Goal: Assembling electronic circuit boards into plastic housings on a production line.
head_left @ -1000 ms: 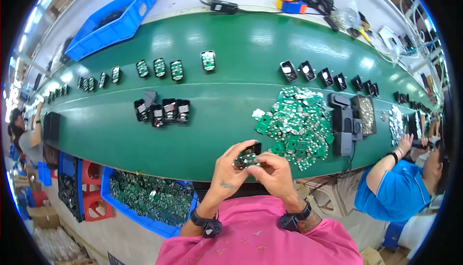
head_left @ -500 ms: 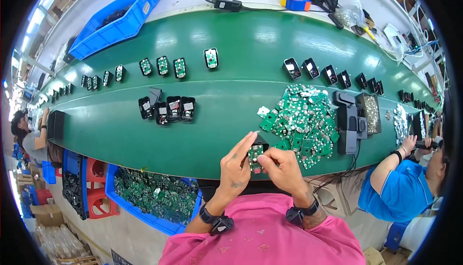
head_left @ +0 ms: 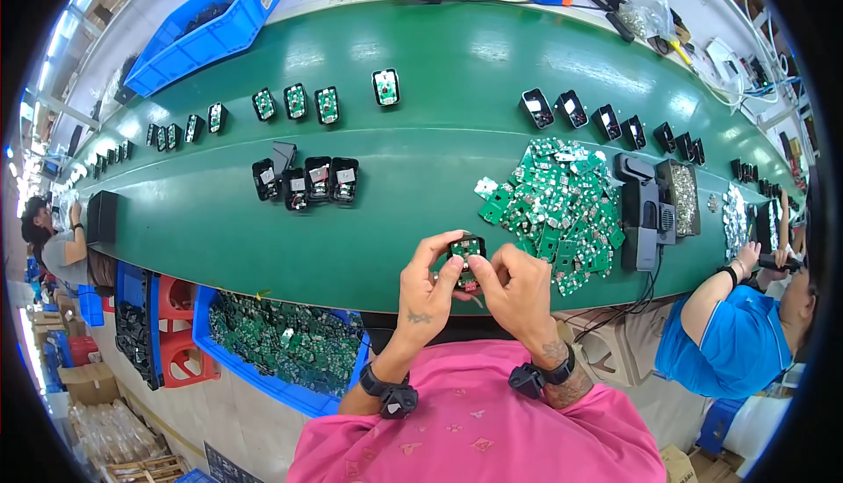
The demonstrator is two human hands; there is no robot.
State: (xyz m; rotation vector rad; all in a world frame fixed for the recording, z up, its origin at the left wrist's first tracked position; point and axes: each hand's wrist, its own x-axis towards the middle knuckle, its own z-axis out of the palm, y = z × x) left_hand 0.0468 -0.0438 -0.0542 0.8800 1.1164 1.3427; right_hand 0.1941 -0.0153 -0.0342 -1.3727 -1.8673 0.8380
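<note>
Close to the table's front edge, a small black plastic housing [head_left: 474, 244] is held between my two hands. A green circuit board [head_left: 465, 250] sits at its open top, a reddish part at the end nearest me. My left hand [head_left: 426, 294] wraps the left side, its thumb on the board. From the right, my right hand [head_left: 516, 294] grips the other side, with its thumb also on the board. Whether the board is fully seated I cannot tell. Right beyond my hands spreads a heap of loose green circuit boards [head_left: 562, 211].
Black housings with boards [head_left: 385, 88] stand in a row at the back left; open housings [head_left: 536, 109] line the back right. Several more [head_left: 318, 180] cluster left of centre. A grey device [head_left: 641, 219] stands beside the heap. A blue bin of boards [head_left: 202, 334] is below left. Co-workers sit at both sides.
The board now lies in the housing, with both thumbs on it. My left fingers, stretched out before, have curled round the housing's side. The view has shifted slightly.
</note>
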